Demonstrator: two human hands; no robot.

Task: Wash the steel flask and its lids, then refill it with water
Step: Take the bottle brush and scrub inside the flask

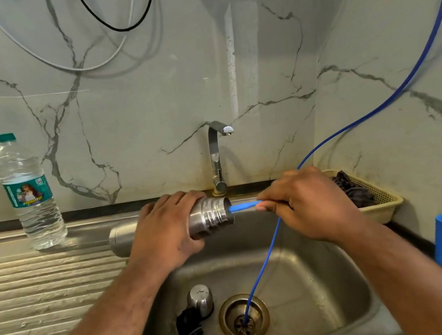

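Your left-hand grip [163,231] is clasping the sideways steel flask [212,216]; your right-hand grip [309,203] is pinching a blue tool [243,206] reaching into its mouth between both grips.

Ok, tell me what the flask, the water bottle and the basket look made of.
The steel flask: metal, seemingly stainless steel, bright reflections on its threaded neck. The water bottle: clear thin plastic, see-through ribbed wall, glossy. The basket: probably moulded plastic, matte beige, latticed walls.
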